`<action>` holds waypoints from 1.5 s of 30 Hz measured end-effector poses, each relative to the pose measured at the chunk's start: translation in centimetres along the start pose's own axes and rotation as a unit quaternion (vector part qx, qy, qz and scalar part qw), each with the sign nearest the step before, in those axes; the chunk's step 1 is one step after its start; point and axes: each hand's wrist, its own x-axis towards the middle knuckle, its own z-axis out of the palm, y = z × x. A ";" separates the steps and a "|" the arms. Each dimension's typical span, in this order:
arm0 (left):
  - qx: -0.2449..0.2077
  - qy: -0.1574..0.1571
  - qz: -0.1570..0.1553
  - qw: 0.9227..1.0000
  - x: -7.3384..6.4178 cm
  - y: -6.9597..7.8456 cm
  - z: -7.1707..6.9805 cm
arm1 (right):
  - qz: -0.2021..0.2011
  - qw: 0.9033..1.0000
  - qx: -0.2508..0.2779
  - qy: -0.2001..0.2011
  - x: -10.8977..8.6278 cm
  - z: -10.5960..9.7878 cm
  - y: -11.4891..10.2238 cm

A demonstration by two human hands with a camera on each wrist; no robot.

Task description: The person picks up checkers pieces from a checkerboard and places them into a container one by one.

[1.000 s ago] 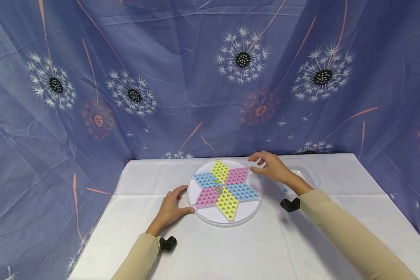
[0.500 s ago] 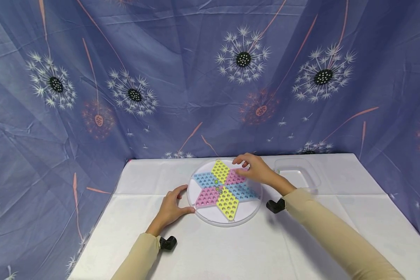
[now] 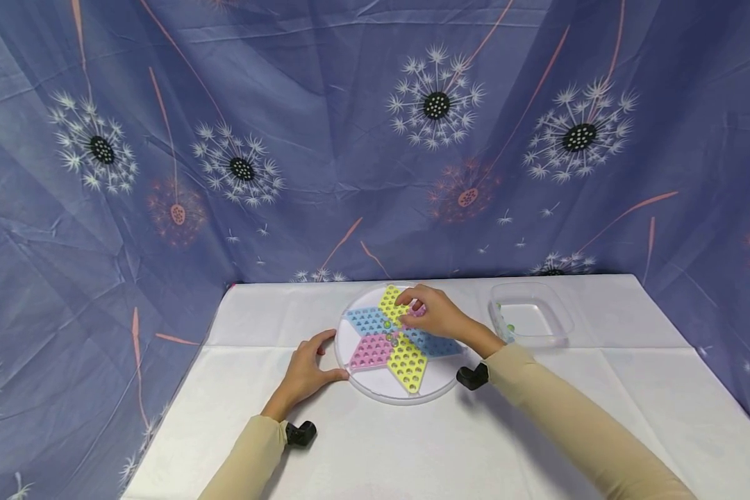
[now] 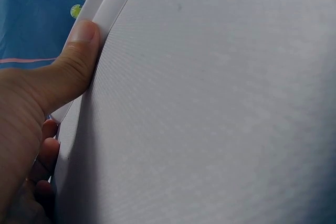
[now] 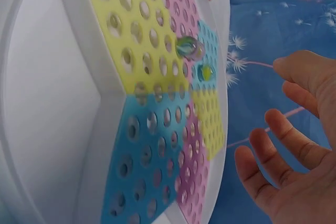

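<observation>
A round white Chinese checkers board [image 3: 425, 378] lies on the table, its star in yellow, pink and blue sections with holes. Small glass marbles [image 3: 388, 338] sit near the star's middle. My left hand [image 3: 306, 368] holds the board's left rim, thumb and forefinger spread along it; in the left wrist view the thumb [image 4: 84, 51] presses against the rim. Above the far right part of the star hovers my right hand [image 3: 437, 312], fingers bent and thumb facing the forefinger. I cannot tell whether a marble is between them.
A clear plastic box [image 3: 565, 326] stands right of the board, with a few green marbles [image 3: 510, 328] at its left side. A white cloth [image 3: 412, 444] covers the table. A blue dandelion-print curtain [image 3: 325, 173] hangs behind and at the sides.
My right hand has moved left from beside the clear box to over the star, baring the box's left side. The left hand has stayed at the rim.
</observation>
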 end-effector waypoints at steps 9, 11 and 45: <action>0.016 0.003 0.008 1.000 0.2 -0.1 0.0 | 0.001 1.000 0.007 -0.008 0.2 1.3 -0.1; 0.018 0.003 0.007 1.000 0.2 -0.1 0.0 | 0.004 1.000 0.013 -0.017 0.1 1.7 -0.1; 0.012 0.000 0.004 1.000 0.3 -0.3 0.1 | 0.106 0.991 -0.036 -0.068 -0.5 4.4 0.6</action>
